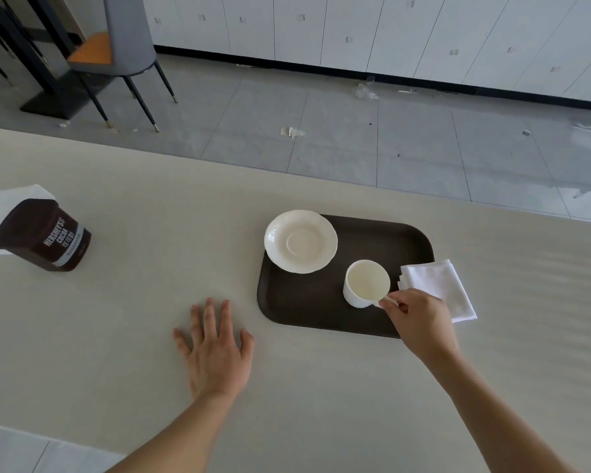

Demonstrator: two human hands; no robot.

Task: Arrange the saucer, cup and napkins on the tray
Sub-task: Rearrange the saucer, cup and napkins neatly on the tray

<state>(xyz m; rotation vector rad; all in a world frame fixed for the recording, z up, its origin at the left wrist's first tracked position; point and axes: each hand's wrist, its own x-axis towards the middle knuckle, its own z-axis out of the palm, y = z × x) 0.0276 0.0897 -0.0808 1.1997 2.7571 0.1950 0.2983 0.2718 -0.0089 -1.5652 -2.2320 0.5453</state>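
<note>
A dark brown tray lies on the beige table. A cream saucer rests on the tray's far left corner, overhanging its rim. A white cup stands upright on the tray, right of centre. My right hand pinches the cup's handle at its near right side. A stack of folded white napkins lies across the tray's right edge, partly on the table. My left hand rests flat on the table left of the tray, fingers spread, holding nothing.
A brown Hershey's cocoa tin stands at the far left with white paper behind it. The table's far edge runs diagonally behind the tray. Beyond it are a tiled floor, a grey chair and white cabinets.
</note>
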